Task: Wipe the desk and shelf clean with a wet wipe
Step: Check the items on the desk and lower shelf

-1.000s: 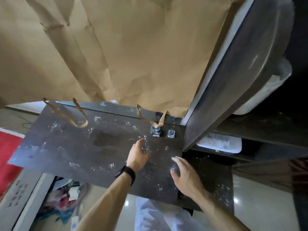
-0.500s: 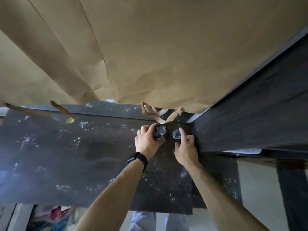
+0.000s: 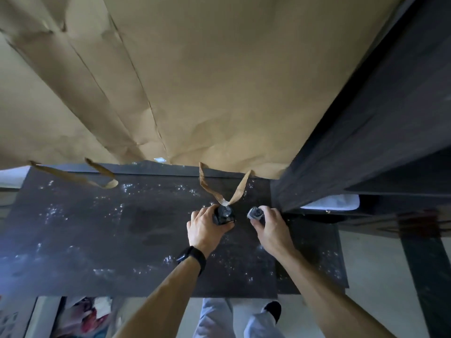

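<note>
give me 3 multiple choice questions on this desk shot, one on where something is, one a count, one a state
1. Where is the black wristband?
A. on the left wrist
B. on the right wrist
C. on the floor

2. How many paper handle loops hang over the dark desk?
A. one
B. two
C. four

3. What are the left hand and right hand doing?
A. lying flat on the desk
B. each gripping a small object
C. wringing a wet wipe

Answers:
1 A: the band circles the wrist behind the left hand.
2 B: one loop hangs at the left and another hangs by the hands.
3 B: the left hand grips a small dark object and the right hand grips a small grey object.
</note>
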`<state>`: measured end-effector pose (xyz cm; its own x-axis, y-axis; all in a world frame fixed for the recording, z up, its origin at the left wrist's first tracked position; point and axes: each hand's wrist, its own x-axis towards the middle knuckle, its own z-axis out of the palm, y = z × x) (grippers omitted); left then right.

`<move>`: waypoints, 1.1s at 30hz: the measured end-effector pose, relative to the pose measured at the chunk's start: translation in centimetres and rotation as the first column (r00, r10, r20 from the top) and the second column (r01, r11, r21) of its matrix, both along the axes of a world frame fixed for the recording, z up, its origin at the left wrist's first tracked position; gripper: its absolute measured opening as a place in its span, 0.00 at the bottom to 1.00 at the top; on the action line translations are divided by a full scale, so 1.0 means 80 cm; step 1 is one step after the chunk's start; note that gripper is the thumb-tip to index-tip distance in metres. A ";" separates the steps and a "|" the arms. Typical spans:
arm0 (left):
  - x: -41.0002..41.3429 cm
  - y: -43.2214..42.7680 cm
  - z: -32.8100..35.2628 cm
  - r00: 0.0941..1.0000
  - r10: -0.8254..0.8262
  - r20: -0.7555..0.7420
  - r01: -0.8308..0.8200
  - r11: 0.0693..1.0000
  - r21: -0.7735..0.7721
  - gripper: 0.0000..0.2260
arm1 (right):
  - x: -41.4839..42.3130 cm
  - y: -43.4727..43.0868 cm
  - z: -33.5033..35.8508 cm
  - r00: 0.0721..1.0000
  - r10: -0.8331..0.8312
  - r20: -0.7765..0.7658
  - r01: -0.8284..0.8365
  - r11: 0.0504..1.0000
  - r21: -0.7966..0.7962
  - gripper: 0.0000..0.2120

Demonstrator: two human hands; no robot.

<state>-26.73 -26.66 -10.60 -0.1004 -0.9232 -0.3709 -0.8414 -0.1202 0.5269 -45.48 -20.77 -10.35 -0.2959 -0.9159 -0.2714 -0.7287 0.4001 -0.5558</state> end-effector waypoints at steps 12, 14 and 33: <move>-0.083 0.156 0.059 0.995 -0.035 -0.094 0.035 0.999 -0.011 0.28 | -0.096 0.207 0.051 0.998 0.001 0.058 0.002 0.998 -0.058 0.17; -0.112 0.182 0.065 0.990 -0.057 -0.131 0.056 0.998 -0.017 0.25 | -0.124 0.240 0.056 1.000 -0.011 0.021 0.012 0.997 -0.080 0.16; -0.402 0.169 0.107 0.962 -0.255 -0.093 0.245 0.964 -0.107 0.29 | -0.302 0.360 0.080 0.932 -0.362 0.018 0.361 0.923 -0.130 0.12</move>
